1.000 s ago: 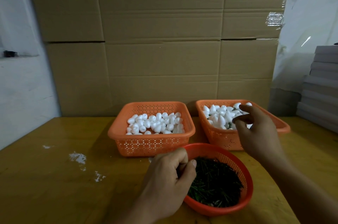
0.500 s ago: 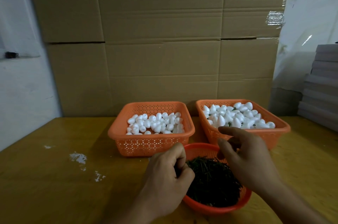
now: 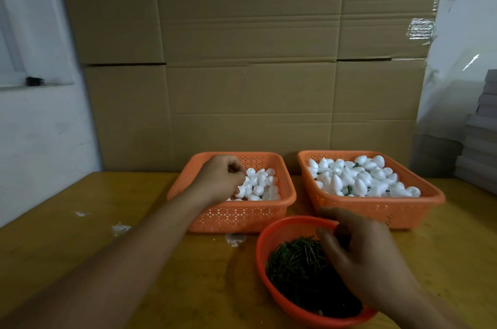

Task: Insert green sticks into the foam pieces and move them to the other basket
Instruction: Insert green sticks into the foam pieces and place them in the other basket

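Observation:
Two orange rectangular baskets stand side by side at the back of the table. The left basket (image 3: 234, 217) holds plain white foam pieces (image 3: 262, 186). The right basket (image 3: 376, 210) holds foam pieces (image 3: 357, 178) with green sticks showing between them. My left hand (image 3: 219, 179) reaches into the left basket, fingers curled down onto a foam piece at the pile's left side. In front, a round orange basket (image 3: 265, 245) is full of green sticks (image 3: 295, 264). My right hand (image 3: 360, 256) hovers over it, thumb and fingers apart, thumb tip touching the sticks.
The wooden table (image 3: 80, 248) carries white foam crumbs (image 3: 121, 228) at the left. A wall of cardboard boxes (image 3: 242, 73) rises right behind the baskets. Grey stacked sheets (image 3: 481, 145) stand at the right edge.
My left hand has left the stick basket and moved forward into the left foam basket. My right hand has come back from the right basket and now sits over the sticks.

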